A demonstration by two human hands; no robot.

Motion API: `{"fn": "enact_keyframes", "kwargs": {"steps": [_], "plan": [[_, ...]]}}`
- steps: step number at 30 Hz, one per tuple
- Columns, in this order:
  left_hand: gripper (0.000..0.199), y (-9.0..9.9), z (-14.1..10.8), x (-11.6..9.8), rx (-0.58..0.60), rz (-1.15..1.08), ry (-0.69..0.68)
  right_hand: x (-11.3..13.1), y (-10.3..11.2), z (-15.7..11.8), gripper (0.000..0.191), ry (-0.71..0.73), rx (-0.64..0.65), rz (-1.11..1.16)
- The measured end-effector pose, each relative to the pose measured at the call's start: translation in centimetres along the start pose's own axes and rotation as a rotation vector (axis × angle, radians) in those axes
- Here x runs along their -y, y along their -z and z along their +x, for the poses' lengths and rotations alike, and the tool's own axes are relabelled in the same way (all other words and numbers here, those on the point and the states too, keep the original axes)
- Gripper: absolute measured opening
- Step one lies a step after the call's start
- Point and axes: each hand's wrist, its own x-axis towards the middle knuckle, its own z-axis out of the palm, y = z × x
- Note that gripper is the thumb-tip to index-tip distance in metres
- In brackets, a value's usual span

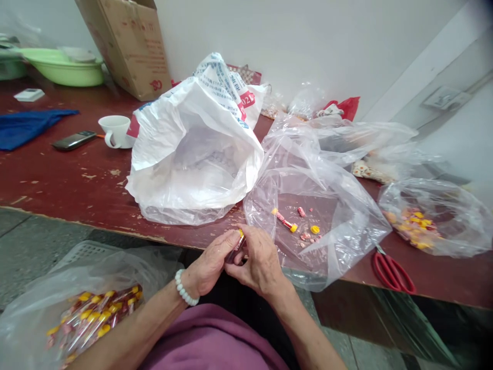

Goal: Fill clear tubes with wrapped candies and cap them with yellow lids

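A wrapped candy stick (239,240) is pinched between the closed fingers of the left hand (210,262) and right hand (260,257). Many wrapped sticks (92,318) remain bagged below-left of the hands; loose pieces (304,226) lie in a clear bag (346,226) just ahead; yellow pieces (418,226) are bagged further right.

From where I stand, the left hand (210,264) and right hand (262,257) crowd around a small wrapped sweet (239,241) at the table (65,180) edge. Straight ahead, a clear plastic bag (327,180) blocks any forward reach, pressed against a white carrier bag (192,169). Leftward, a hand could pass over the worn table as far as a white cup (114,131). Rightward, red scissors (393,272) lie near the edge.
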Motion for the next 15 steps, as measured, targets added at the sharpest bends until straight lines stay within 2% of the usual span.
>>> {"fn": "enact_keyframes", "kwargs": {"steps": [3,5,7,8,10,12,13,15], "plan": [[0.027,0.1,0.2,-0.3,0.019,0.012,0.035,0.0,0.7,0.4,0.070,0.026,0.103,0.100],[0.025,0.7,0.5,-1.3,0.028,-0.010,0.056,-1.1,1.8,0.6,0.078,0.011,0.163,0.148],[0.022,1.9,1.2,-2.8,-0.020,0.000,0.000,-3.4,3.1,0.5,0.074,-0.085,0.097,0.084],[0.021,2.8,1.7,-3.8,-0.089,0.049,-0.067,-5.0,3.7,0.3,0.067,-0.152,0.029,0.003],[0.018,5.1,3.3,-5.5,-0.305,0.348,-0.245,-8.3,4.6,-0.1,0.047,-0.238,-0.061,-0.235],[0.015,7.2,5.6,-6.9,-0.491,0.752,-0.375,-11.2,5.0,-0.7,0.031,-0.309,-0.014,-0.498],[0.015,8.0,6.8,-7.4,-0.534,0.922,-0.408,-12.2,5.0,-1.0,0.026,-0.338,0.022,-0.603],[0.014,8.9,9.4,-7.7,-0.502,1.126,-0.429,-13.3,4.8,-1.5,0.020,-0.368,0.057,-0.726]]}}
